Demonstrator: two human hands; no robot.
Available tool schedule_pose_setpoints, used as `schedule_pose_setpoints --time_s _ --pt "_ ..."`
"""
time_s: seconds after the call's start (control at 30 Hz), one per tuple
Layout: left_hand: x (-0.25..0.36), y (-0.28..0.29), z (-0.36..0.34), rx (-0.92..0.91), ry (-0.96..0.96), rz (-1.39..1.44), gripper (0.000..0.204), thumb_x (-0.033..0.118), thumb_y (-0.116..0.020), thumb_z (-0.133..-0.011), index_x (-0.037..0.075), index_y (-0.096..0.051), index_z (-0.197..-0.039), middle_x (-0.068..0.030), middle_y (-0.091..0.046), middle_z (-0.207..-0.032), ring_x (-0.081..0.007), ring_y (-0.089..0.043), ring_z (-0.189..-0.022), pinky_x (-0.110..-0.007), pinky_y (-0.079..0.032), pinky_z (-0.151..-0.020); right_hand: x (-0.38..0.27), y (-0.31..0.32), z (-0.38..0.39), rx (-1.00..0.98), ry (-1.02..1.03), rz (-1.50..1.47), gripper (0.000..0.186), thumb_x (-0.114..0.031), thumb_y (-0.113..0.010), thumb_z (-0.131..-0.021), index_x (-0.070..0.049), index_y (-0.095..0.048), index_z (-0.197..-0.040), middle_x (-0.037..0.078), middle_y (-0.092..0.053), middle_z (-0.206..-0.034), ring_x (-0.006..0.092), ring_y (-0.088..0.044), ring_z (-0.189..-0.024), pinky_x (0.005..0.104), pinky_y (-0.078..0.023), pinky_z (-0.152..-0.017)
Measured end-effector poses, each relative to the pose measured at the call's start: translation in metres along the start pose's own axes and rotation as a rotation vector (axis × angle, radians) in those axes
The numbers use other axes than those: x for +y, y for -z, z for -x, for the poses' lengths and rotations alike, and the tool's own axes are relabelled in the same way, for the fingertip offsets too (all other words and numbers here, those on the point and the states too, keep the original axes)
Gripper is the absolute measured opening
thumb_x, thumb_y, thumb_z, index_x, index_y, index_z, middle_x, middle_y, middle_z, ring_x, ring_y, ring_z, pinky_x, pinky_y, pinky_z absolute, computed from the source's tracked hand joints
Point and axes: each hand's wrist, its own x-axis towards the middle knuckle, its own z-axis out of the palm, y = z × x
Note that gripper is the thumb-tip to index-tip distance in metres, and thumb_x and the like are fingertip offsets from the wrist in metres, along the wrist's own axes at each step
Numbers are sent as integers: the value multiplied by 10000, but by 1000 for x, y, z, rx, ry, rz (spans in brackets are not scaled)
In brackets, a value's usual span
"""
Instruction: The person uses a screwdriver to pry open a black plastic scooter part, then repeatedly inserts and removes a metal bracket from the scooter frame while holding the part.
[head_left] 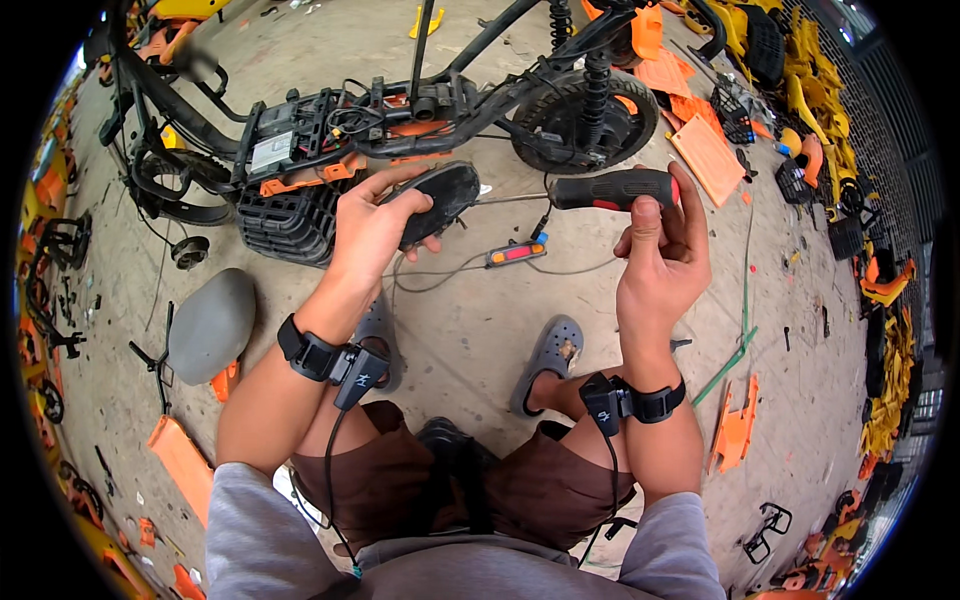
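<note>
My left hand [375,225] is closed on a dark, flat, rounded black part [442,200] whose exact kind I cannot make out. In my right hand [660,245] is a screwdriver [605,190] with a black and red handle, gripped between thumb and fingers. Its metal shaft points left and reaches the right edge of the black part; whether the tip sits in a screw is too small to tell. Just below the shaft, a light unit [515,253] with red and orange lenses hangs or lies on a grey cable.
Ahead stands a stripped scooter frame [460,70] with its rear wheel [585,120] at the right. A grey seat [212,325] lies to my left. Orange panels [708,160] and a green strip [728,365] lie at the right, with yellow parts [820,90] piled beyond.
</note>
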Motion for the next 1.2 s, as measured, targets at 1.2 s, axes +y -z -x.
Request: schedule_pose_setpoints --time_s 1.2 --pt "2 11 -14 -285 2 500 531 342 -329 -990 -33 -424 -1353 -198 -624 -1140 -307 -668 -784 -328 -491 -570 7 8 -1 55 111 -155 357 -148 -467 -1003 -15 -403 -1328 153 -565 -1175 80 -499 -622 231 -471 -541"
